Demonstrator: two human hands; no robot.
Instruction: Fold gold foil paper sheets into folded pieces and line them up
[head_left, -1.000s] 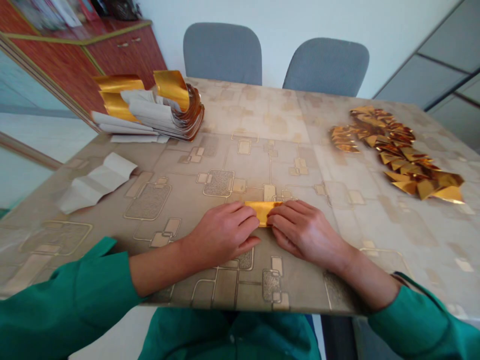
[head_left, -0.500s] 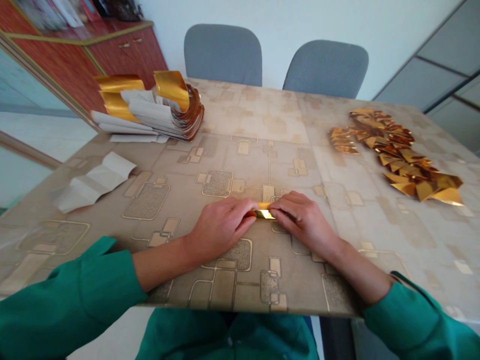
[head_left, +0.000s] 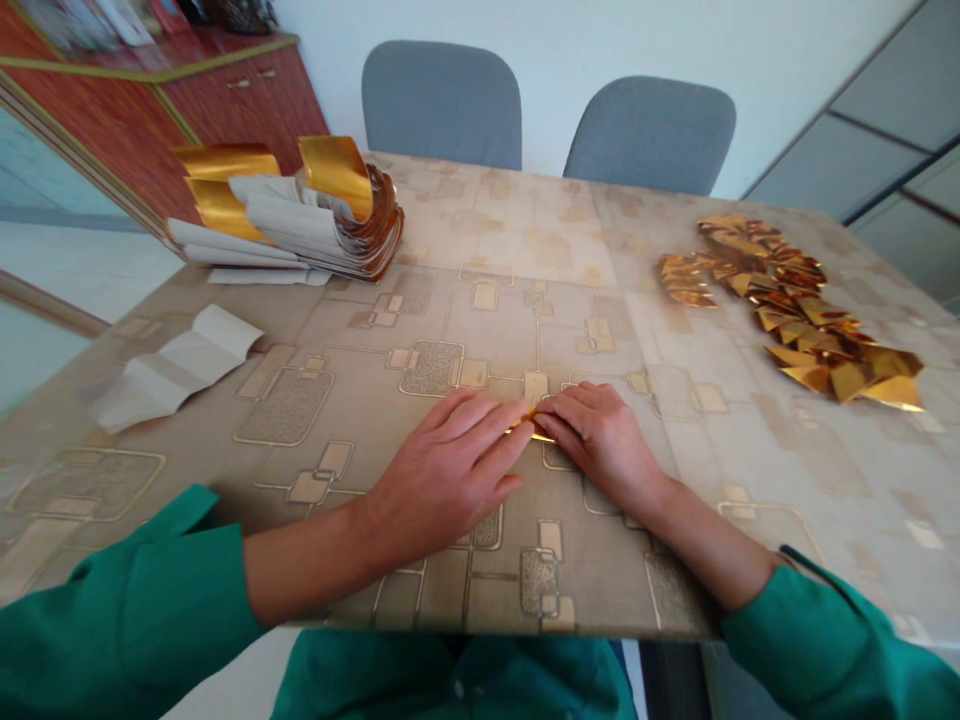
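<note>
- Folded gold paper (head_left: 543, 435), mostly hidden, is just below the frame's centre.
- Right hand (head_left: 604, 432) pinches its right end; left hand (head_left: 450, 458) covers the other, its grip I cannot tell.
- Probably light, slippery, easily creased; better held by both ends.

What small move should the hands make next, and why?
Perhaps press down on the gold piece with the left hand while the right hand steadies it: the left reaches outstretched to one end, the right grips the other.
</note>
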